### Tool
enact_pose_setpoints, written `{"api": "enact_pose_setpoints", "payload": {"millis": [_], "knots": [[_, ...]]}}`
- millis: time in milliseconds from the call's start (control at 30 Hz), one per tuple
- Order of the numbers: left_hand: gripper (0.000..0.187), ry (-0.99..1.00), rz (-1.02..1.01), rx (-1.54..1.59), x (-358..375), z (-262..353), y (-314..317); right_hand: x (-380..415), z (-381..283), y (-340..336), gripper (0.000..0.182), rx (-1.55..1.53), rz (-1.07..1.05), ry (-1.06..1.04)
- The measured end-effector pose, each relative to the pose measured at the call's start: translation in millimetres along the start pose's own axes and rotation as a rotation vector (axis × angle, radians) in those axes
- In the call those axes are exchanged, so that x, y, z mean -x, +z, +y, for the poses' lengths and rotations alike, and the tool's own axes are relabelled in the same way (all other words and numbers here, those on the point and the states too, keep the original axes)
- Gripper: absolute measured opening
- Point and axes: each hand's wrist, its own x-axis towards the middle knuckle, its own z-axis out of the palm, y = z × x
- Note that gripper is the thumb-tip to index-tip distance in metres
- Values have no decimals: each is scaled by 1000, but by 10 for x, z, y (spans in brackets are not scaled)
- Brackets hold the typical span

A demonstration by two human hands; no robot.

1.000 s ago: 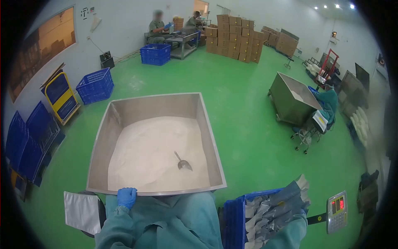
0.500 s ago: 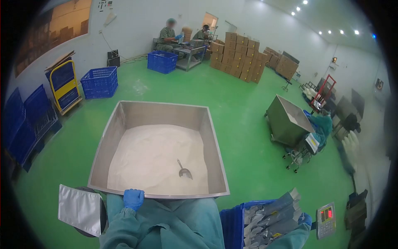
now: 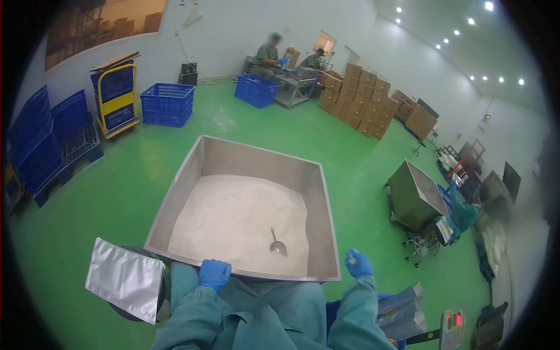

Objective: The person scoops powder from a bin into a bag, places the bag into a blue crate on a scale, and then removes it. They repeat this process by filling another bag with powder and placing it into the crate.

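Note:
A steel tub (image 3: 333,233) of pale powder (image 3: 239,216) stands right in front of my lap. My left hand (image 3: 215,275), in a blue glove, is closed over the tub's near rim. A metal scoop (image 3: 278,248) lies on the powder toward the right, its handle pointing away from me. Just outside the tub's near right corner is my right hand (image 3: 358,263), also gloved, raised with loosely curled fingers and holding nothing that I can see. Below my right sleeve, silver pouches (image 3: 402,312) stick up from a blue crate (image 3: 332,315), which the sleeve partly hides.
At my left lies a flat silver pouch (image 3: 125,280) on a dark round support. A scale display (image 3: 452,329) with red digits stands at lower right. Beyond are a second steel tub (image 3: 411,195) with a person beside it, blue crates (image 3: 167,105), a yellow-framed trolley (image 3: 116,102) and stacked cartons (image 3: 359,99).
My right hand has come up from beside the pouches to the tub's near right corner. My left hand stays on the rim. The camera view has turned, shifting the scene rightward.

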Motion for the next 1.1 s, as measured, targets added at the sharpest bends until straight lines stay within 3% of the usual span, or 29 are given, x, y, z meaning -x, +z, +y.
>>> {"api": "enact_pose_setpoints", "payload": {"millis": [100, 133, 167, 200, 267, 333, 367, 400, 433, 500, 533, 600, 633, 833, 1100], "knots": [[24, -11, -89, 21, 29, -16, -69, -560, -1096, 816, 40, -723, -326, 418], [20, -54, 2, 244, 66, -34, -61, -620, -1382, 1083, 47, -742, -417, 558], [19, -97, 99, 466, 99, -62, -64, -611, -1127, 1616, 56, -314, -344, 398], [19, -105, 107, 455, 153, -107, -123, -605, -856, 2145, 65, 140, -244, 300], [30, -351, 323, 638, 371, -239, -358, -361, -996, 2499, 63, 307, -580, 216], [47, -352, 325, 184, 743, -567, -620, -336, -1605, 2315, 60, 454, -996, 344], [56, -392, 331, -67, 969, -695, -678, -346, -1577, 2346, 60, 450, -1001, 331], [66, -423, 326, -319, 1155, -781, -763, -283, -1535, 2333, 56, 279, -838, 286], [66, -417, 313, -330, 1272, -790, -936, -185, -1482, 2326, 54, 107, -674, 255], [73, -897, -223, -214, 1405, -804, -1192, -212, -1421, 2296, 52, 73, -700, 283], [73, -890, -229, -221, 1495, -894, -1125, -224, -1392, 2274, 50, 52, -722, 299], [38, -840, -60, -155, 1781, -1128, -859, -211, -1326, 2333, 49, 88, -676, 248], [37, -794, 21, -152, 1824, -1183, -814, -230, -1353, 2330, 49, 91, -706, 261], [21, -712, -32, 9, 1788, -1211, -1043, -221, -1419, 2310, 47, 93, -688, 260], [17, -759, -62, -251, 1823, -1319, -832, -178, -1350, 2403, 44, 82, -606, 212]]}}
